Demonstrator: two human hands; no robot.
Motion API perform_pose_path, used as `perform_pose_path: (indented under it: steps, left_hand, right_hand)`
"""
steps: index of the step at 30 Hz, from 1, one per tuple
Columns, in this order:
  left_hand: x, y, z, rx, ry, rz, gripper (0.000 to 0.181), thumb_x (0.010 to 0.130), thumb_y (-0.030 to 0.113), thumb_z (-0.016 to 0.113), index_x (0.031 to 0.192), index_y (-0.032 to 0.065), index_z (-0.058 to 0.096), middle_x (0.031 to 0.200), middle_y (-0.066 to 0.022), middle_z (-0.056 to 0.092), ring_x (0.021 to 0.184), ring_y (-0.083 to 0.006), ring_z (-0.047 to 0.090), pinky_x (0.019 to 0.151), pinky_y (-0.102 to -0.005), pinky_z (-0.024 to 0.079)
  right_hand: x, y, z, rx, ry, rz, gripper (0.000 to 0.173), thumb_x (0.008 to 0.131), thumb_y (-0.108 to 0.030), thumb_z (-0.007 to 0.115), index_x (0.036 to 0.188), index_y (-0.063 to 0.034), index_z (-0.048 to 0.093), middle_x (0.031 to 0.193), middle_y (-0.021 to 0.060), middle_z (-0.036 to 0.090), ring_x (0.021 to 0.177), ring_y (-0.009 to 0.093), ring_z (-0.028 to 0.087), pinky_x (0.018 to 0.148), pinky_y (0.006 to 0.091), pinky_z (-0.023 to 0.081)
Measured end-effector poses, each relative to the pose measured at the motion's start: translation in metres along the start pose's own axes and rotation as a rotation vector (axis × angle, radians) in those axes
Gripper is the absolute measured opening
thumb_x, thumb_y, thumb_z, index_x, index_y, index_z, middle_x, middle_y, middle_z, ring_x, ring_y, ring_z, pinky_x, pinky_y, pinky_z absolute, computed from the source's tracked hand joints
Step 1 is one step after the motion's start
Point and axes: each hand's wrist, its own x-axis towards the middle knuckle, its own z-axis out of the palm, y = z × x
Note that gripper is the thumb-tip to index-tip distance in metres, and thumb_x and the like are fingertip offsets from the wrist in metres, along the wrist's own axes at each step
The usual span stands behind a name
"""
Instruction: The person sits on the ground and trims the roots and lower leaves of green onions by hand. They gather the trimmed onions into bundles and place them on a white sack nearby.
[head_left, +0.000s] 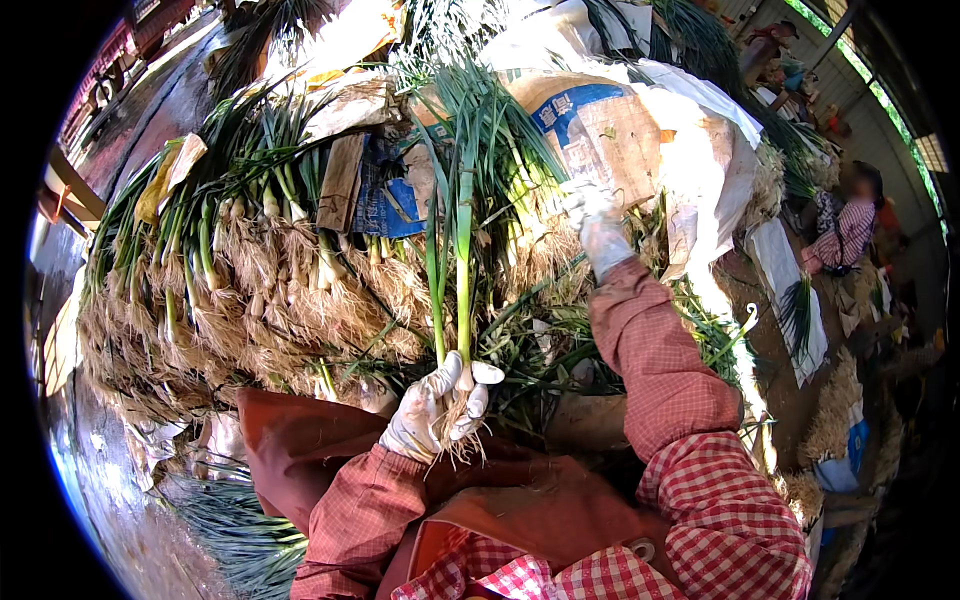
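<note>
My left hand (427, 412), in a white glove, grips the root ends of a few long green onions (463, 300). Their leaves point away from me and their pale roots hang below my fingers. My right hand (600, 229), also gloved, reaches forward to the right edge of a heap of green onions (525, 202). Glare washes out its fingers, so whether they hold a stalk cannot be made out. Just beyond that hand lies a flattened cardboard sheet (622, 135) with blue print.
A thick pile of rooted green onions (255, 277) spreads to the left. Loose trimmed leaves (555, 352) lie before my lap. A reddish-brown apron (525, 487) covers my lap. Another bunch (232, 525) rests at lower left. A person (847, 217) sits at far right.
</note>
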Motion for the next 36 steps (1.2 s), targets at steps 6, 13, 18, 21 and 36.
perform_pose_path:
  steps: [6, 13, 18, 21, 36]
  left_hand:
    - [0.015, -0.007, 0.006, 0.009, 0.142, 0.029, 0.059, 0.096, 0.045, 0.033, 0.121, -0.0058, 0.048, 0.076, -0.0133, 0.062, 0.052, -0.0159, 0.053, 0.048, -0.0241, 0.044]
    - [0.025, -0.015, 0.007, 0.076, 0.184, -0.117, 0.041, 0.093, 0.028, 0.05, 0.118, -0.0049, 0.052, 0.08, -0.0097, 0.061, 0.063, -0.0163, 0.054, 0.053, -0.0265, 0.044]
    - [0.029, -0.023, 0.0, 0.192, 0.305, -0.061, 0.032, 0.095, 0.029, 0.047, 0.109, 0.0007, 0.054, 0.081, -0.0088, 0.06, 0.062, -0.0191, 0.056, 0.053, -0.0292, 0.047]
    - [0.027, -0.035, -0.036, 0.273, 0.597, -0.093, 0.03, 0.094, 0.035, 0.049, 0.092, 0.0066, 0.056, 0.074, -0.0083, 0.062, 0.05, -0.0154, 0.054, 0.042, -0.0256, 0.043]
    - [0.034, -0.013, 0.01, 0.124, 0.419, -0.03, 0.029, 0.096, 0.029, 0.045, 0.087, 0.0042, 0.056, 0.059, -0.0048, 0.055, 0.043, -0.0137, 0.049, 0.037, -0.0235, 0.039]
  right_hand:
    - [-0.038, -0.04, -0.107, -0.326, -0.151, -0.002, 0.025, 0.095, -0.014, 0.038, 0.09, -0.0024, 0.059, 0.068, 0.004, 0.061, 0.046, 0.007, 0.048, 0.038, 0.0181, 0.039]
    - [-0.17, 0.025, -0.032, -0.359, -0.827, 0.421, 0.028, 0.095, -0.022, 0.049, 0.115, -0.0047, 0.056, 0.098, 0.0037, 0.063, 0.068, 0.005, 0.056, 0.054, 0.0151, 0.042]
    - [-0.179, 0.05, -0.015, -0.036, -0.806, 0.604, 0.013, 0.092, -0.012, 0.053, 0.096, -0.0013, 0.058, 0.087, 0.0064, 0.061, 0.054, 0.006, 0.048, 0.042, 0.0169, 0.036]
    - [-0.182, 0.083, -0.014, -0.404, -0.667, 0.35, 0.011, 0.089, -0.011, 0.058, 0.084, -0.0025, 0.062, 0.073, 0.0033, 0.063, 0.053, 0.009, 0.051, 0.045, 0.0234, 0.04]
    - [-0.145, 0.014, -0.016, -0.885, -0.802, -0.038, 0.034, 0.085, -0.021, 0.062, 0.113, -0.0035, 0.056, 0.095, 0.0107, 0.065, 0.083, 0.021, 0.063, 0.073, 0.0307, 0.049]
